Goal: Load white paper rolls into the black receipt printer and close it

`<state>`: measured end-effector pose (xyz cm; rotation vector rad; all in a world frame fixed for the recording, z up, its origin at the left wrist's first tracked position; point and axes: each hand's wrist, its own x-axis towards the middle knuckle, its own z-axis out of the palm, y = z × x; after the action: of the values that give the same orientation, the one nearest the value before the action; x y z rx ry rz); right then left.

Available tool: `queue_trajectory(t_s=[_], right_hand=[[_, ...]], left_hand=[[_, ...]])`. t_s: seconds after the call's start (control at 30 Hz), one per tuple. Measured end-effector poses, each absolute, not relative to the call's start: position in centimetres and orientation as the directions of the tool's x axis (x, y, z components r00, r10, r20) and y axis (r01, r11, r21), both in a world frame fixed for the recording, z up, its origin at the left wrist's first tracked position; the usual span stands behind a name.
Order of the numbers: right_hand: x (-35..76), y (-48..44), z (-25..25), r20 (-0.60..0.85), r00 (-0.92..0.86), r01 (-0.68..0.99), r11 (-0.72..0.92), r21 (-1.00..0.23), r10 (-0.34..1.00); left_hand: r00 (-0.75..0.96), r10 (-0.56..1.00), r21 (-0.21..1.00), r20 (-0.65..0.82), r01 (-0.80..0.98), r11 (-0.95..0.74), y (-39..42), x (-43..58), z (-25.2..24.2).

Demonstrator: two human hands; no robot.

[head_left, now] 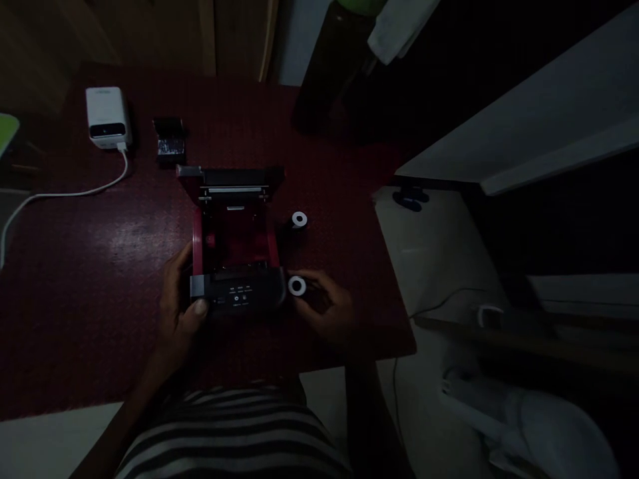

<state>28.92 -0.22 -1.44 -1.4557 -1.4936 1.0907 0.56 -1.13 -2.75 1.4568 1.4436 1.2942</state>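
Observation:
A small red and black printer (pixel 233 253) stands on the dark red table (pixel 100 279) with its lid swung open toward the back. My left hand (pixel 178 303) grips its front left corner, thumb on the grey front panel. My right hand (pixel 327 307) is closed around a small roll with a white end (pixel 297 286), held right beside the printer's front right corner. A second small roll (pixel 299 220) stands on the table to the right of the printer, apart from both hands.
A white box-shaped device (pixel 106 117) with a white cable (pixel 64 194) sits at the back left. A small dark object (pixel 170 141) lies behind the printer. A pale side surface (pixel 424 246) adjoins the table's right edge. The room is dim.

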Motion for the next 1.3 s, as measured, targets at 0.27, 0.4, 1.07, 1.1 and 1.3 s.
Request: queue_trajectory(t_s=[0.27,0.4,1.07,1.1,1.3], right_hand=[[31.5,1.3,1.8,-0.192,-0.067,0.287,-0.165,-0.943,0.979],[31.7,5.9,1.2,0.000,0.092,0.377,-0.035,-0.926,0.996],[26.0,5.9,11.1,0.257,-0.596,0.598,0.634,-0.491,0.761],[24.5,6.5,10.5,0.204,-0.640,0.620,0.654,-0.434,0.741],[18.5,8.5,8.9,-0.082,-0.627,0.774,0.608,-0.174,0.775]], left_hand=[[-0.103,0.979,0.957,0.177,0.248,-0.147,-1.1,0.6,-2.4],[-0.093,0.974,0.952,0.206,0.250,-0.177,-1.0,0.6,-2.6],[-0.020,0.961,0.914,0.277,0.315,-0.257,-0.9,0.3,-2.2],[-0.016,0.960,0.913,0.281,0.313,-0.262,-0.9,0.3,-2.2],[-0.011,0.964,0.926,0.267,0.279,-0.253,-1.1,0.3,-1.9]])
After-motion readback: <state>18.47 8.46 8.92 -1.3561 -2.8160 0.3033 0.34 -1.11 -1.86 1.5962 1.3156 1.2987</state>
